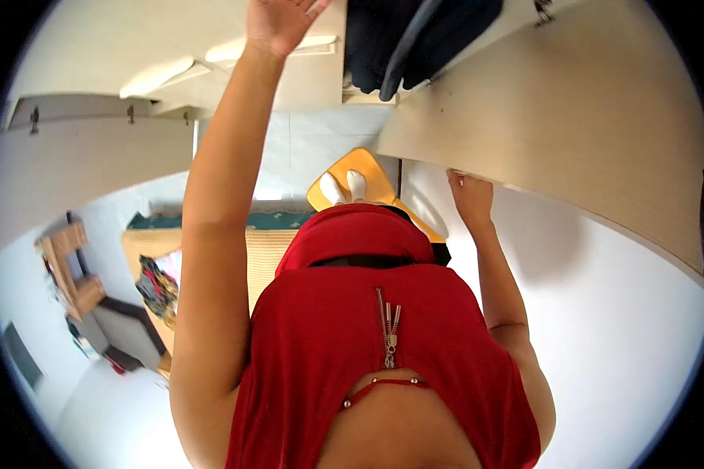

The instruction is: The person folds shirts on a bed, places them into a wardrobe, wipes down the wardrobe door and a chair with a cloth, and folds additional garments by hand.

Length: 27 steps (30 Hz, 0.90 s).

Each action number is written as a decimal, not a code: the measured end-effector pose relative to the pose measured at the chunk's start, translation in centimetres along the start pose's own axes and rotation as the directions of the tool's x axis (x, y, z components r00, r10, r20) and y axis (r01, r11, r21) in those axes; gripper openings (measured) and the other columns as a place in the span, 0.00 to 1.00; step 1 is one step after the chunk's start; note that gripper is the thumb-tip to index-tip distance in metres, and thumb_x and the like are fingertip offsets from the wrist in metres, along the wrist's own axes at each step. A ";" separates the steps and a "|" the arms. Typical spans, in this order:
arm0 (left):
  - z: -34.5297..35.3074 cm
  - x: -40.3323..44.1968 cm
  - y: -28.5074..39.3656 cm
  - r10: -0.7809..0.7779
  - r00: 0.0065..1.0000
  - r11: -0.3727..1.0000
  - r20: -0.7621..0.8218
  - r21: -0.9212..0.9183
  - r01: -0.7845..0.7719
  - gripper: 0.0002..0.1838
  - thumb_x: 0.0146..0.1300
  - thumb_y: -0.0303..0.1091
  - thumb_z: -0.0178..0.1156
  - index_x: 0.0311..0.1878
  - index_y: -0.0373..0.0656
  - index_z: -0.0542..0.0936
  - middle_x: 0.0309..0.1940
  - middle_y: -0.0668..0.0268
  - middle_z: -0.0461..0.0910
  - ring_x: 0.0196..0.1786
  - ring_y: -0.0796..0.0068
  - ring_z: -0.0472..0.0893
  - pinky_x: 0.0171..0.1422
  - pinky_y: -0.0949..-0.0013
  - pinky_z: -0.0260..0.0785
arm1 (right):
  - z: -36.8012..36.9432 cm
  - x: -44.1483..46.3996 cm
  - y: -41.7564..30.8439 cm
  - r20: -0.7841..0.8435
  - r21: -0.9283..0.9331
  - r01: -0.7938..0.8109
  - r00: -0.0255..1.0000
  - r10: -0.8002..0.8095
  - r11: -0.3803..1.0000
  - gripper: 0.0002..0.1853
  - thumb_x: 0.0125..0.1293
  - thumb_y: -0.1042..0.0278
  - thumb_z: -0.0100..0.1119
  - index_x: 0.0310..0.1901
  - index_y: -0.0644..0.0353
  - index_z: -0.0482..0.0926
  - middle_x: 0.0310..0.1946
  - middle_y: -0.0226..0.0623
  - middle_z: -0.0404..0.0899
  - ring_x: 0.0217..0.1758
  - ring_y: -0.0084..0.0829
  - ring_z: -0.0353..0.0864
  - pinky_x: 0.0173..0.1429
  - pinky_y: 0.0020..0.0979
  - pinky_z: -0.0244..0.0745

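Observation:
My left hand (pixel 283 22) is raised at the top edge of the view, its fingertips cut off. Its visible fingers look spread, and it is close to a pale wardrobe front (pixel 309 82); I cannot tell whether it touches. Lower on the right, my right hand (pixel 472 197) has its fingers curled at the edge of an open wardrobe door (pixel 563 117). Between the hands, dark clothes (pixel 414 39) hang inside the open wardrobe section.
My feet, in white socks, stand on a yellow chair (pixel 379 173). A bed with a woven tan mat (pixel 270 254) lies behind it, with patterned cloth (pixel 158 289) on it. Another open door (pixel 94 168) is at left. A wooden piece of furniture (pixel 74 266) stands farther off.

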<state>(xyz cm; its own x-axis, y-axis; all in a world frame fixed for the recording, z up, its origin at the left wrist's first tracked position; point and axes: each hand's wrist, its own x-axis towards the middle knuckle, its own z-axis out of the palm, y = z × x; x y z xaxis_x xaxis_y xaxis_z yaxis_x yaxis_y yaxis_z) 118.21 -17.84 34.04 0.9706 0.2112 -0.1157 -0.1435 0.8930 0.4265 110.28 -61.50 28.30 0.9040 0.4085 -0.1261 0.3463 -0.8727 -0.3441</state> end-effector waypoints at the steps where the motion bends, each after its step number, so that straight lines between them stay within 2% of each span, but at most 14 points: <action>1: -1.7 -0.2 -0.2 0.048 0.998 0.998 -0.027 0.044 -0.047 0.48 0.66 0.57 0.51 0.73 0.34 0.41 0.74 0.51 0.47 0.74 0.54 0.53 0.74 0.51 0.54 | -0.3 1.0 -1.3 0.017 0.048 0.026 0.999 -0.027 0.998 0.11 0.61 0.61 0.59 0.36 0.61 0.81 0.29 0.42 0.83 0.32 0.44 0.81 0.38 0.42 0.73; 3: -2.8 -2.4 -0.1 0.147 0.987 0.982 -0.062 0.132 -0.138 0.40 0.67 0.52 0.51 0.74 0.40 0.49 0.74 0.52 0.49 0.74 0.52 0.54 0.74 0.51 0.51 | -0.4 3.1 -3.1 0.068 0.016 0.145 0.987 -0.146 0.989 0.14 0.63 0.57 0.58 0.38 0.60 0.81 0.32 0.43 0.81 0.35 0.47 0.80 0.42 0.43 0.74; 5: -4.1 -6.5 -0.1 0.148 0.988 0.945 -0.045 0.301 -0.128 0.36 0.72 0.51 0.41 0.73 0.37 0.47 0.73 0.51 0.52 0.73 0.51 0.57 0.75 0.51 0.52 | -0.4 5.0 -5.4 0.168 0.037 0.174 0.970 -0.178 0.984 0.15 0.63 0.57 0.58 0.40 0.61 0.80 0.35 0.45 0.82 0.39 0.47 0.80 0.44 0.42 0.74; 6: -6.3 -8.2 -0.8 0.135 0.977 0.965 -0.164 0.245 -0.092 0.30 0.72 0.51 0.43 0.70 0.41 0.57 0.67 0.55 0.64 0.67 0.54 0.68 0.71 0.54 0.59 | 0.5 6.0 -5.9 0.176 0.028 0.213 0.961 -0.214 0.977 0.15 0.62 0.57 0.59 0.41 0.61 0.80 0.36 0.46 0.82 0.41 0.47 0.80 0.46 0.42 0.74; 8: -10.6 -13.0 -2.5 0.032 0.956 0.962 -0.292 0.269 0.050 0.28 0.71 0.52 0.45 0.69 0.48 0.61 0.67 0.59 0.66 0.62 0.61 0.72 0.66 0.61 0.62 | 2.1 8.6 -6.7 0.193 0.013 0.288 0.939 -0.285 0.958 0.16 0.62 0.58 0.59 0.44 0.63 0.79 0.40 0.48 0.82 0.44 0.47 0.80 0.48 0.42 0.74; 11: -17.6 -22.5 -7.0 -0.062 0.866 0.948 -0.497 0.241 0.206 0.31 0.72 0.52 0.43 0.73 0.49 0.55 0.69 0.61 0.64 0.65 0.63 0.70 0.68 0.62 0.58 | 3.1 12.6 -9.8 0.100 0.006 0.481 0.872 -0.479 0.877 0.17 0.62 0.60 0.59 0.45 0.65 0.78 0.43 0.50 0.81 0.46 0.48 0.80 0.51 0.42 0.73; 13: -19.9 -29.5 -10.4 -0.112 0.706 0.950 -0.699 0.135 0.283 0.31 0.73 0.51 0.41 0.74 0.48 0.54 0.69 0.61 0.63 0.65 0.62 0.69 0.69 0.61 0.56 | 3.1 14.9 -12.1 0.112 0.121 0.501 0.851 -0.513 0.857 0.17 0.62 0.61 0.59 0.46 0.67 0.77 0.44 0.51 0.81 0.47 0.50 0.80 0.53 0.42 0.73; 14: -22.1 -33.3 -12.6 -0.093 0.652 0.962 -0.752 0.101 0.254 0.31 0.73 0.50 0.41 0.74 0.47 0.54 0.69 0.60 0.64 0.65 0.61 0.69 0.69 0.60 0.56 | 4.2 16.7 -12.3 0.077 0.118 0.534 0.835 -0.544 0.837 0.18 0.63 0.61 0.59 0.47 0.66 0.77 0.44 0.51 0.81 0.48 0.50 0.79 0.54 0.42 0.72; 15: -24.7 -37.5 -14.8 -0.093 0.578 0.978 -0.811 0.035 0.206 0.30 0.70 0.51 0.48 0.71 0.48 0.59 0.66 0.58 0.68 0.64 0.59 0.70 0.63 0.61 0.62 | 4.7 18.2 -13.0 0.092 0.073 0.519 0.847 -0.524 0.852 0.18 0.63 0.60 0.59 0.48 0.65 0.77 0.45 0.50 0.80 0.50 0.49 0.79 0.54 0.41 0.72; 17: -26.4 -44.7 -17.9 -0.084 0.388 0.975 -0.918 0.005 0.222 0.30 0.70 0.49 0.48 0.70 0.44 0.59 0.64 0.56 0.70 0.61 0.59 0.73 0.62 0.59 0.63 | 5.5 21.3 -13.8 0.074 0.054 0.519 0.850 -0.521 0.853 0.18 0.63 0.59 0.59 0.49 0.64 0.77 0.46 0.49 0.80 0.51 0.46 0.79 0.55 0.39 0.71; 20: -25.5 -53.2 -21.3 -0.065 0.101 0.965 -0.993 -0.037 0.261 0.31 0.69 0.48 0.48 0.70 0.42 0.60 0.62 0.55 0.72 0.58 0.59 0.75 0.62 0.59 0.63 | 6.0 25.2 -15.0 0.069 0.029 0.494 0.866 -0.495 0.869 0.20 0.63 0.59 0.59 0.50 0.64 0.76 0.47 0.47 0.79 0.52 0.43 0.78 0.56 0.38 0.71; 23: -23.6 -57.7 -23.5 -0.019 -0.119 0.944 -0.993 -0.057 0.326 0.25 0.67 0.45 0.48 0.64 0.44 0.70 0.53 0.59 0.77 0.47 0.66 0.79 0.50 0.63 0.67 | 7.7 28.9 -14.7 -0.012 0.080 0.493 0.870 -0.493 0.867 0.20 0.63 0.59 0.58 0.52 0.65 0.75 0.48 0.46 0.78 0.53 0.42 0.77 0.57 0.38 0.70; 26: -22.5 -59.6 -25.1 0.017 -0.161 0.943 -0.987 -0.038 0.332 0.23 0.65 0.45 0.51 0.61 0.45 0.73 0.47 0.63 0.79 0.41 0.70 0.79 0.42 0.66 0.66 | 8.8 31.8 -14.7 -0.074 0.034 0.544 0.838 -0.541 0.838 0.22 0.63 0.57 0.59 0.52 0.65 0.75 0.49 0.47 0.77 0.54 0.43 0.75 0.60 0.39 0.67; 27: -22.9 -59.9 -25.8 0.022 -0.117 0.947 -0.993 -0.017 0.322 0.24 0.65 0.45 0.51 0.61 0.45 0.73 0.46 0.64 0.80 0.40 0.70 0.79 0.41 0.66 0.66 | 9.4 32.3 -14.9 -0.076 0.013 0.520 0.852 -0.517 0.854 0.22 0.63 0.57 0.59 0.53 0.65 0.75 0.49 0.47 0.77 0.55 0.43 0.74 0.60 0.40 0.67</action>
<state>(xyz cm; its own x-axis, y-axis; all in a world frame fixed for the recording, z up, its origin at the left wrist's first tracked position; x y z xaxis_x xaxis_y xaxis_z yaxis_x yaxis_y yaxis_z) 59.37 -44.42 9.47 -0.3089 0.3892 -0.8678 0.1734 0.9202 0.3510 131.94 -32.78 20.59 0.6105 0.7793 0.1413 0.7623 -0.5298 -0.3717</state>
